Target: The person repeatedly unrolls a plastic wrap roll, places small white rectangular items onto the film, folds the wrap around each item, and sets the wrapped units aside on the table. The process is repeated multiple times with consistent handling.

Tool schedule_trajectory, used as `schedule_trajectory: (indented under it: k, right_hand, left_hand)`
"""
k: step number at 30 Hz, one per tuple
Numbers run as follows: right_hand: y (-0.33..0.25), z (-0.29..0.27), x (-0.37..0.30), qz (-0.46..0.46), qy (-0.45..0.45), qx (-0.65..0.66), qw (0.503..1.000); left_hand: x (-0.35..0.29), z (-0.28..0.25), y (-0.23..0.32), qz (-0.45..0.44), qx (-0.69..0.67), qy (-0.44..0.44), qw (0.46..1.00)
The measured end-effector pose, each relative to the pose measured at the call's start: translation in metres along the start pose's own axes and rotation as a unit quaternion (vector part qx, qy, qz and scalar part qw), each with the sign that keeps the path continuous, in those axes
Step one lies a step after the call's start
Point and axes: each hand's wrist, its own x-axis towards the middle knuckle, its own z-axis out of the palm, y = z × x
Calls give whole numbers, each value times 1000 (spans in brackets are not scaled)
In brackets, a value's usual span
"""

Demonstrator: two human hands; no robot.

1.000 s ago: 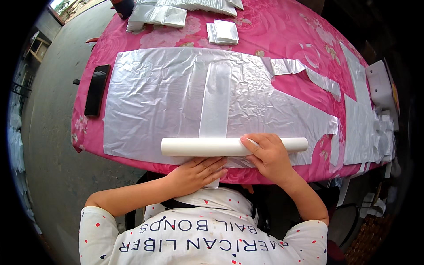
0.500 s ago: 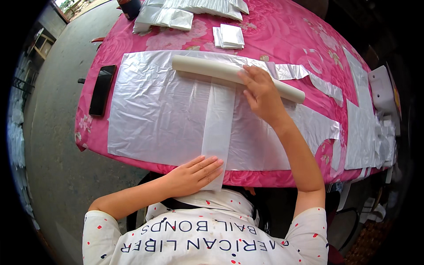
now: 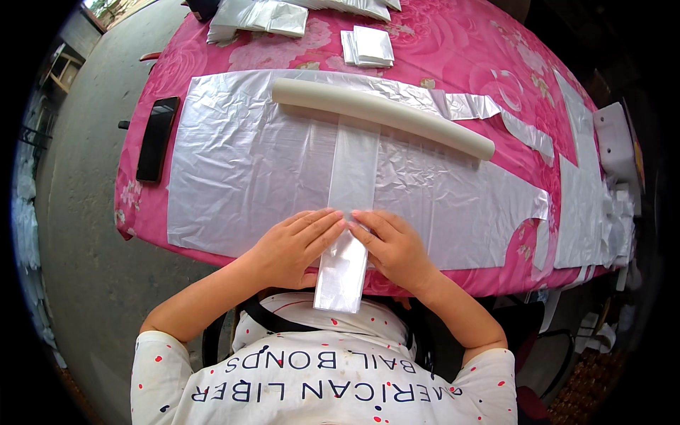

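A long folded strip of translucent plastic [image 3: 354, 163] runs from under a pale roller tube down past the table's near edge. Its lower part looks shinier and overhangs the edge. My left hand [image 3: 296, 244] lies along the strip's left side, fingers stretched out over it and thumb apart. From the right side, my right hand [image 3: 393, 244] meets it with thumb and fingertips closed on the strip's surface. The fingertips of both hands nearly touch. Beneath lies a wide, wrinkled plastic sheet [image 3: 241, 163] with a cut-out curve at its right end. The tube [image 3: 382, 113] rests across its far side, untouched.
A black phone [image 3: 157, 139] lies left of the sheet on the pink floral tablecloth [image 3: 453, 57]. Stacks of folded plastic [image 3: 258, 18] and a small square stack [image 3: 368, 46] sit at the far side. More plastic sheets [image 3: 577, 212] and a white container [image 3: 615, 142] are at the right.
My right hand has let go of the tube and come down to the strip beside my left hand. My left hand has moved slightly up. The strip's lower part now looks shinier.
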Motion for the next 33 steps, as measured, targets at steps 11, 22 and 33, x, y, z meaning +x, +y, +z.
schedule_trajectory:
  k: [11, 22, 33]
  right_hand:
    - [19, -22, 55, 410, -69, 225, 881]
    - [11, -26, 57, 437, -93, 181, 876]
    - [46, -24, 42, 7, -54, -2, 998]
  left_hand:
    - [31, -13, -1, -310, -313, 84, 894]
    - [27, 27, 14, -137, 83, -8, 987]
    - [45, 8, 0, -114, 57, 65, 990]
